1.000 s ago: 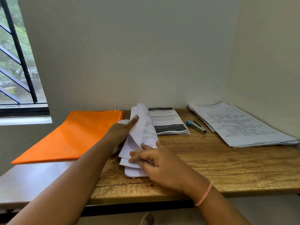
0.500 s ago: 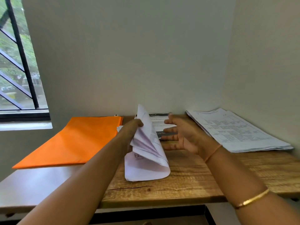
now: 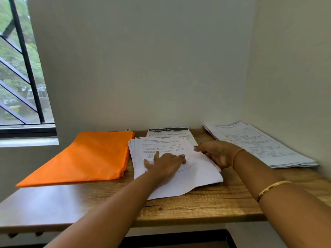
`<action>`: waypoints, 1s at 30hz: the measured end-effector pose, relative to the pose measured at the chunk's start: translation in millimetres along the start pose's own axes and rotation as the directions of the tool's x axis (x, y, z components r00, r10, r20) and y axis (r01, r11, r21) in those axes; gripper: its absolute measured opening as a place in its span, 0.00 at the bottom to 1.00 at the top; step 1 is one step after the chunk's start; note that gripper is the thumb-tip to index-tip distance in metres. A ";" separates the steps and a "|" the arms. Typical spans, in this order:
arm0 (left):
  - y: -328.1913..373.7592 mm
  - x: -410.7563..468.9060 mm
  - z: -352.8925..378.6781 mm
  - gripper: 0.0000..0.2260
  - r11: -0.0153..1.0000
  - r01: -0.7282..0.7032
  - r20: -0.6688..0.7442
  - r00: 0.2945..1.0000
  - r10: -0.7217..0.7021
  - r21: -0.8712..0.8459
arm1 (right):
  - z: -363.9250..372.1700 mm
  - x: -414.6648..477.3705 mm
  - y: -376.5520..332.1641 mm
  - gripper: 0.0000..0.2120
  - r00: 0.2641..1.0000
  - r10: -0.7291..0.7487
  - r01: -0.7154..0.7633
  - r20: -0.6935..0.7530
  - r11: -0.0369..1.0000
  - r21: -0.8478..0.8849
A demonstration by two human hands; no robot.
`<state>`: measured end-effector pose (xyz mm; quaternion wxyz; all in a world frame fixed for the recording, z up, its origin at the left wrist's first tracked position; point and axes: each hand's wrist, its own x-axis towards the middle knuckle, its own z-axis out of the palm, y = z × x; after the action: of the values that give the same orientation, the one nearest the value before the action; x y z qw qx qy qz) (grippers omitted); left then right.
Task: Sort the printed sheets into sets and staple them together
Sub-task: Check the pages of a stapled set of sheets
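A loose stack of white printed sheets lies flat in the middle of the wooden table, its edges fanned out. My left hand presses flat on top of the stack with fingers spread. My right hand is at the stack's right edge, palm turned left and fingertips touching the paper. Only the blue tip of the stapler shows, just beyond my right fingers. Behind the stack lies a set of sheets with a black header. A bigger pile of printed tables sits at the right.
An orange folder lies left of the stack, touching its edge. Walls close off the table at the back and right. A barred window is at the left. Bare wood runs along the front edge.
The sheets that my left hand held curled up now lie flat under its palm. My right hand came down from above the table to the stack's right edge.
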<state>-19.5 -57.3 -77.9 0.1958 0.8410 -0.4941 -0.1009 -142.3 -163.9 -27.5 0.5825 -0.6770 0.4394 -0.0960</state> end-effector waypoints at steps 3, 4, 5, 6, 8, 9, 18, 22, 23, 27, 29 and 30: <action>-4.8 3.7 0.2 0.18 1.000 -0.013 -0.011 1.000 0.013 0.010 | 7.1 -3.6 4.5 0.05 0.997 -0.052 0.051 -0.056 0.999 -0.018; -6.6 4.8 0.7 0.17 0.999 -0.015 -0.039 0.999 0.013 -0.053 | 7.9 -1.5 4.9 0.06 0.992 -0.092 0.092 -0.086 0.996 -0.007; -7.0 4.1 1.0 0.17 0.991 -0.019 -0.088 0.996 0.007 -0.135 | 7.8 0.8 6.1 0.06 0.982 -0.151 0.150 -0.116 0.989 -0.019; -7.4 2.8 1.0 0.15 0.977 -0.027 -0.159 0.987 -0.008 -0.213 | 7.6 1.9 6.8 0.05 0.967 -0.212 0.208 -0.142 0.977 -0.042; -7.5 0.2 -1.1 0.14 0.947 -0.043 -0.372 0.924 -0.083 -0.318 | 4.4 1.2 7.4 0.05 0.931 -0.319 0.319 -0.176 0.947 -0.027; -9.4 -0.2 -3.7 0.15 0.932 -0.047 -0.478 0.867 -0.140 -0.360 | 2.8 -0.2 8.4 0.05 0.915 -0.354 0.364 -0.193 0.931 0.013; -31.0 6.7 -45.7 0.21 0.440 -0.274 -0.471 0.765 -0.439 -0.855 | -4.7 -3.7 15.0 0.09 0.777 -0.559 0.606 -0.289 0.789 0.102; -26.6 -1.9 -56.6 0.11 0.571 -0.415 -0.660 0.677 -0.328 -0.709 | 0.8 -6.8 6.3 0.10 0.743 -0.611 0.583 -0.273 0.791 -0.184; -24.0 -4.2 -59.0 0.11 0.615 -0.426 -0.694 0.657 -0.293 -0.663 | 2.5 -7.9 2.6 0.12 0.719 -0.633 0.597 -0.285 0.774 -0.211; -16.7 -9.9 -68.1 0.09 0.712 -0.476 -0.790 0.587 -0.179 -0.515 | 2.2 -13.2 -15.5 0.10 0.619 -0.661 0.697 -0.424 0.711 -0.090; -14.5 -11.7 -74.2 0.07 0.751 -0.498 -0.835 0.536 -0.127 -0.433 | -0.3 -17.5 -22.4 0.12 0.531 -0.706 0.771 -0.469 0.632 -0.079; -13.9 -12.0 -77.5 0.06 0.762 -0.506 -0.851 0.514 -0.109 -0.403 | -0.8 -21.8 -24.8 0.13 0.484 -0.729 0.800 -0.484 0.593 -0.094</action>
<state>13.7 -23.0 -14.1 0.6773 0.6043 -0.3768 0.1847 -143.9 -150.7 2.7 0.3986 -0.7112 0.2110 -0.5392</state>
